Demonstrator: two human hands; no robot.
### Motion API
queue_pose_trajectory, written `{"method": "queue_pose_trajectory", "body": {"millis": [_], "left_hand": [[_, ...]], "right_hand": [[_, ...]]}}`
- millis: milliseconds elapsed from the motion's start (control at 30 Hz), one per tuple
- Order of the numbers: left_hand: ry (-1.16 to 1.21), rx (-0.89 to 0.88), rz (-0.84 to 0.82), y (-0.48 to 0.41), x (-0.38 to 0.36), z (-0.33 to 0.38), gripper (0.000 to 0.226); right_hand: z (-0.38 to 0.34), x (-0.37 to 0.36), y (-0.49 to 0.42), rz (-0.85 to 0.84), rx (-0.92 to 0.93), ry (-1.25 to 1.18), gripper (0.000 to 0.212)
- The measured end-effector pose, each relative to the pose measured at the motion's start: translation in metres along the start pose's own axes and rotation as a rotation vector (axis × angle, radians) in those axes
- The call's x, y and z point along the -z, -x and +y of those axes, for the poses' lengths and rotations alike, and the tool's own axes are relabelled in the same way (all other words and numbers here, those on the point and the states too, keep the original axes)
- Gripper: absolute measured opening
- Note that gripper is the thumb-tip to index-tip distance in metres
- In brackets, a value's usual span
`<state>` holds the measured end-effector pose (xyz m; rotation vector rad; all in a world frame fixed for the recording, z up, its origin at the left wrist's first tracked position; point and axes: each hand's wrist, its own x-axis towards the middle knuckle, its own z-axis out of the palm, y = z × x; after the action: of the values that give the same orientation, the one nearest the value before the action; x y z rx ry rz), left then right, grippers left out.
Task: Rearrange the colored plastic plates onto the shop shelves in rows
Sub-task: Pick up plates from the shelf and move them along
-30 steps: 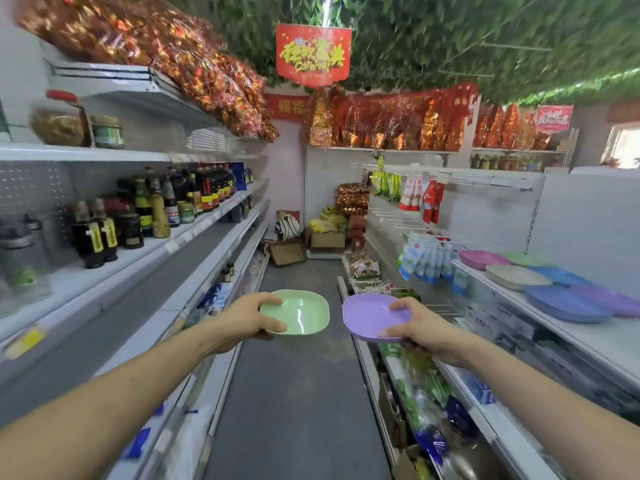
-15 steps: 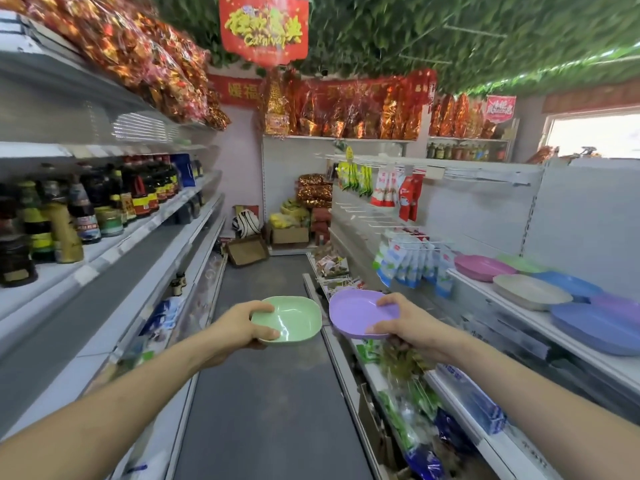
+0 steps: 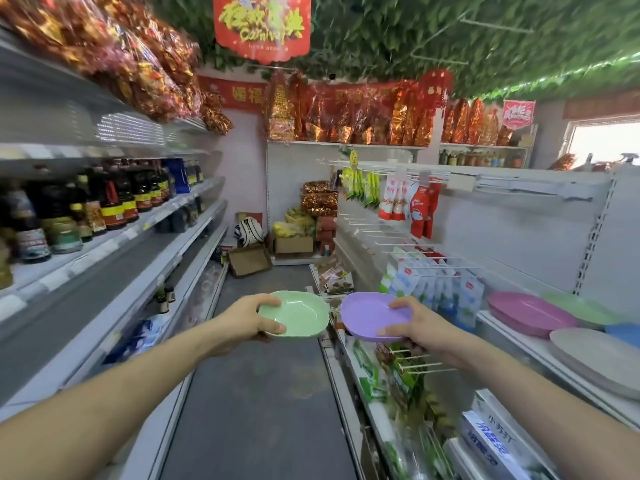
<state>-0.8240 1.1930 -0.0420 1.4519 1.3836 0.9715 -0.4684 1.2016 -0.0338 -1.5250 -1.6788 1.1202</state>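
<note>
Green plate point(image 3: 298, 313): held bowl-up over the aisle floor point(image 3: 263, 393), gripped at its left edge by the left hand point(image 3: 242, 320), with the thumb on the near rim and the fingers curled round the far rim.
Purple plate point(image 3: 372, 315): just beside the green one, with a narrow gap between the rims. The right hand point(image 3: 415, 323) grips its right edge the same way, thumb near and fingers far.
Hands: both are closed on their plates, arms stretched forward side by side down the aisle.
Right shelf point(image 3: 519, 348): carries a pink plate point(image 3: 530, 313), a second green one behind it, a white plate point(image 3: 595, 355) in front, and a blue one cut off by the frame edge.
In the way: wire pegs point(image 3: 422, 362) jut out just below the right hand. Hanging packets point(image 3: 433, 289) lie between the purple plate and the pink one.
Left shelves: sauce bottles point(image 3: 114, 199) stand in rows, well apart from the hands.
Far end: a cardboard box point(image 3: 249, 259) sits on the floor, with gold-wrapped goods on the shelf above and a red "Carnival" sign point(image 3: 261, 26) under a leafy ceiling.
Since half a second ago: both grips are unchanged and the plates are still side by side. The shelf plates have slid right in the view, and the large blue and purple ones are now out of frame.
</note>
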Motion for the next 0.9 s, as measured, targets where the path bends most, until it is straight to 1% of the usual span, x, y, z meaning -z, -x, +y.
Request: {"method": "queue_pose_trajectory", "body": {"millis": [67, 233, 367, 567, 667, 900], "left_hand": [[0.006, -0.006, 0.01, -0.023, -0.003, 0.003, 0.066], [-0.02, 0.016, -0.029, -0.076, -0.012, 0.002, 0.065], [-0.025, 0.018, -0.049, -0.13, -0.014, 0.002, 0.065], [-0.038, -0.012, -0.169, -0.217, -0.033, 0.014, 0.063], [-0.035, -0.04, -0.229, -0.256, -0.043, 0.024, 0.063], [-0.086, -0.158, -0.395, -0.337, -0.065, 0.048, 0.067]], "right_hand": [[0.002, 0.006, -0.024, 0.0, 0.004, -0.018, 0.065], [0.01, 0.016, -0.064, -0.01, -0.023, -0.039, 0.067], [0.01, 0.032, -0.094, 0.047, -0.047, -0.066, 0.066], [0.002, 0.057, -0.127, 0.151, -0.055, -0.117, 0.071], [-0.008, 0.068, -0.142, 0.209, -0.05, -0.129, 0.068], [-0.023, 0.096, -0.169, 0.373, -0.074, -0.162, 0.067]]}}
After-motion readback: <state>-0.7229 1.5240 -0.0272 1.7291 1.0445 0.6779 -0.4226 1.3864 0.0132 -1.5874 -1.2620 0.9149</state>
